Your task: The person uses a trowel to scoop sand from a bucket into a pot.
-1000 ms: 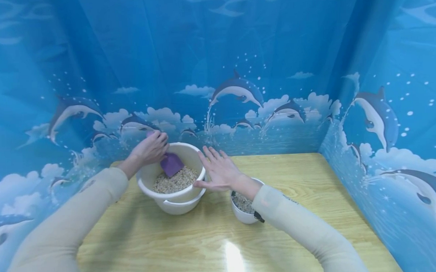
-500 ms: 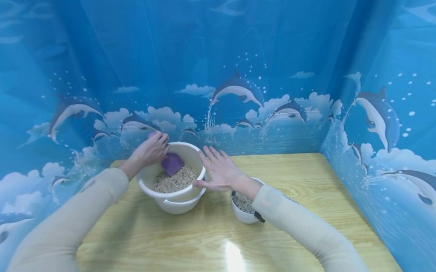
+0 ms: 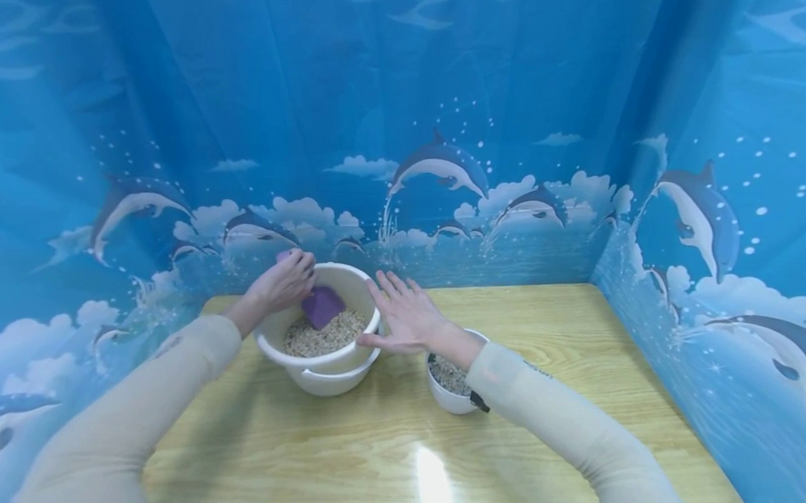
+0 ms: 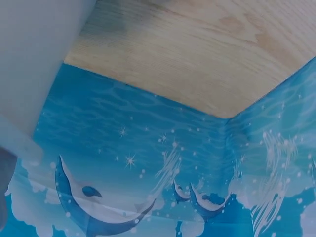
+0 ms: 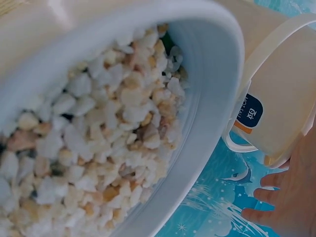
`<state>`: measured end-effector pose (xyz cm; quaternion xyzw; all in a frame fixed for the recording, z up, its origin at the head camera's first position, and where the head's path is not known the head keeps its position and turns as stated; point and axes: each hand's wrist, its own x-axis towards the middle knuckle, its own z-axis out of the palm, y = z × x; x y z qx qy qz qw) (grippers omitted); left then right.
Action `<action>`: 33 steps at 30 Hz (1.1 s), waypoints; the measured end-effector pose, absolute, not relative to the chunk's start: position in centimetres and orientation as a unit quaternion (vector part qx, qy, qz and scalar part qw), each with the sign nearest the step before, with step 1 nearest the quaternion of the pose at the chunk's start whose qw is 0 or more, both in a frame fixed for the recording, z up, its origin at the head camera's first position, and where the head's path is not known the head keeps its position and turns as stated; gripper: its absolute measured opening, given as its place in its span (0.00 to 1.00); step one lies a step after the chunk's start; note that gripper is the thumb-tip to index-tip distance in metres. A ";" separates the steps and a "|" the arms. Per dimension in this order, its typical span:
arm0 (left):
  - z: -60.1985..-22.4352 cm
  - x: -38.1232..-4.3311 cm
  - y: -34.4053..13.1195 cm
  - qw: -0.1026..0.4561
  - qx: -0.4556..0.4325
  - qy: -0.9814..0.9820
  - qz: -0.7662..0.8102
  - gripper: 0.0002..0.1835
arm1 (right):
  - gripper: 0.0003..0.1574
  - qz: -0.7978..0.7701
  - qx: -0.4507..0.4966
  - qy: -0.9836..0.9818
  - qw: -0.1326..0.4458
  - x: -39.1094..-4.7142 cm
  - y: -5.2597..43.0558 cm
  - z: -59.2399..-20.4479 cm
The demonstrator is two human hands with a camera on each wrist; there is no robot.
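Near the back left of the table, a white bucket holds small pale gravel. My left hand grips the handle of a purple scoop over the bucket's left rim. The scoop's blade tilts down into the bucket, its lower edge at the gravel. On the right side of the rim, my right hand lies with fingers straight and spread, thumb toward the front. Under the right forearm stands a white bowl of pebbles, partly hidden. The right wrist view shows this bowl close up.
A wooden table carries both containers. Blue dolphin-print curtains enclose its back and sides. The bucket's handle hangs down in front. A small black item sits at the bowl's right edge.
My left hand and the scoop have shifted slightly right and down within the bucket. The right hand, bucket and bowl look unmoved.
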<state>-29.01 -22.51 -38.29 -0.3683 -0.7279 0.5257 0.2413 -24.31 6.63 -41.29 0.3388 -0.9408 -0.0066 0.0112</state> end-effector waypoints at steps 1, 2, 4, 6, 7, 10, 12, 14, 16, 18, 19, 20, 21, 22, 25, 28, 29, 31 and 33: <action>-38.4 -29.0 -22.5 0.239 -0.370 -0.729 0.524 0.27 | 0.78 -0.007 0.339 -0.941 0.011 -24.3 6.6 -41.3; -38.5 -29.0 -22.6 0.236 -0.372 -0.729 0.523 0.27 | 0.78 -0.007 0.339 -0.941 0.012 -24.3 6.6 -41.4; -38.6 -29.0 -22.6 0.234 -0.371 -0.730 0.524 0.27 | 0.75 -0.005 0.338 -0.941 0.011 -24.3 6.6 -41.4; -38.8 -29.0 -22.5 0.239 -0.371 -0.731 0.520 0.28 | 0.73 -0.003 0.335 -0.942 0.008 -24.3 6.5 -41.4; -38.8 -29.0 -22.5 0.243 -0.373 -0.731 0.517 0.29 | 0.72 -0.002 0.334 -0.943 0.007 -24.3 6.5 -41.4; -39.0 -29.1 -22.3 0.250 -0.385 -0.736 0.497 0.31 | 0.70 0.000 0.331 -0.944 0.005 -24.2 6.5 -41.3; -39.2 -29.2 -22.2 0.250 -0.392 -0.741 0.483 0.32 | 0.70 -0.002 0.330 -0.944 0.004 -24.2 6.5 -41.2; -39.3 -29.3 -22.1 0.248 -0.394 -0.746 0.476 0.32 | 0.70 -0.004 0.331 -0.944 0.004 -24.2 6.5 -41.2; -39.3 -29.3 -22.0 0.246 -0.392 -0.749 0.475 0.33 | 0.71 -0.006 0.331 -0.944 0.005 -24.2 6.5 -41.1; -39.3 -29.3 -22.0 0.244 -0.391 -0.750 0.475 0.33 | 0.71 -0.003 0.332 -0.943 0.005 -24.2 6.5 -41.1; -39.3 -29.2 -22.0 0.243 -0.391 -0.751 0.474 0.33 | 0.71 -0.001 0.332 -0.943 0.003 -24.2 6.5 -41.1; -39.3 -29.2 -22.0 0.241 -0.391 -0.753 0.472 0.32 | 0.71 0.000 0.331 -0.944 0.003 -24.2 6.5 -41.1; -39.4 -29.2 -22.0 0.239 -0.392 -0.755 0.468 0.32 | 0.71 0.001 0.331 -0.944 0.002 -24.2 6.5 -41.1; -39.4 -29.2 -22.0 0.236 -0.392 -0.759 0.463 0.32 | 0.71 0.002 0.330 -0.944 0.001 -24.2 6.5 -41.1; -39.5 -29.2 -21.9 0.230 -0.395 -0.773 0.441 0.32 | 0.71 0.002 0.328 -0.945 -0.001 -24.2 6.5 -41.2; -39.6 -29.1 -21.8 0.227 -0.396 -0.783 0.424 0.31 | 0.71 -0.001 0.327 -0.945 0.000 -24.2 6.5 -41.2; -39.6 -29.1 -21.8 0.227 -0.396 -0.784 0.420 0.31 | 0.71 -0.001 0.327 -0.945 0.001 -24.2 6.5 -41.2; -39.7 -29.1 -21.8 0.229 -0.396 -0.785 0.419 0.31 | 0.71 -0.003 0.327 -0.945 0.002 -24.3 6.4 -41.3; -39.7 -29.1 -21.8 0.229 -0.396 -0.785 0.418 0.31 | 0.71 -0.003 0.327 -0.945 0.003 -24.3 6.4 -41.3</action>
